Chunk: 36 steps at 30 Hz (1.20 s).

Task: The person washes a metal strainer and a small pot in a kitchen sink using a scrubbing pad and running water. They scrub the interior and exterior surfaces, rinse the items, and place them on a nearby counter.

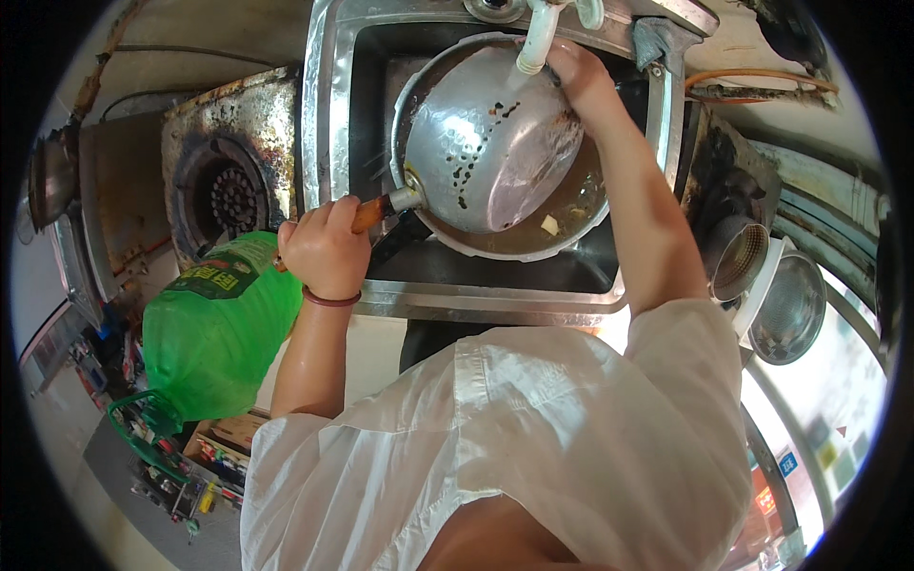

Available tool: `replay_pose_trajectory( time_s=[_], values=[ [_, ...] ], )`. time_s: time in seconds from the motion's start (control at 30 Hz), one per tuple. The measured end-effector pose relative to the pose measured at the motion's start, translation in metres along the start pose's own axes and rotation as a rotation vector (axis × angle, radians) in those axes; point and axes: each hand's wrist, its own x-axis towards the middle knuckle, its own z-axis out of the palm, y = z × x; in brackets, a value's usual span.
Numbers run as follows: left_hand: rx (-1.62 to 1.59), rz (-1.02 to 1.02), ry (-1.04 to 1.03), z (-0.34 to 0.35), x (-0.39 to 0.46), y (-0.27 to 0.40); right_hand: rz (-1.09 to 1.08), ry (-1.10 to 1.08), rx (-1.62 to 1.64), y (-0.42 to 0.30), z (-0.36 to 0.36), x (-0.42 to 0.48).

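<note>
My left hand (325,239) grips the wooden handle (371,214) of a shiny metal pan (485,150). The pan lies tilted inside a larger metal pot (464,250) in the sink. Dark specks run in lines across its surface, and a brownish patch marks its right side. Murky water (564,207) with a few pale food scraps (550,225) fills the pot's lower right. At the pan's far edge, beneath the faucet (539,43), is my right hand (575,68); its fingers are mostly hidden, so I cannot tell its grip. A black handle (400,239) juts from the pot's lower left.
The sink's steel rim (326,107) surrounds the pot. Left of it stands a grimy gas burner (228,189), with a large green plastic bottle (214,335) close by my left forearm. A grey cloth (660,46) drapes the back right corner. Strainers (785,307) hang at right.
</note>
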Motion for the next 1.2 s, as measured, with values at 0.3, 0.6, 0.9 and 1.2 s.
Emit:
replay_pose_trajectory(
  time_s=[0.3, 0.6, 0.9, 1.2],
  values=[
    [0.097, -0.039, -0.018, 0.002, 0.008, 0.006, -0.705, 0.148, -0.569, -0.053, 0.06, -0.064],
    [-0.057, -0.167, -0.058, 0.002, -0.001, -0.003, 0.629, 0.282, 1.029, 0.045, 0.005, -0.047],
    [-0.168, -0.28, -0.215, 0.016, 0.002, 0.016, 0.672, 0.074, 1.443, 0.036, 0.028, -0.112],
    [-0.498, -0.264, -0.361, 0.037, 0.026, 0.043, 0.494, 0.397, 1.433, 0.025, -0.008, -0.099]
  ],
)
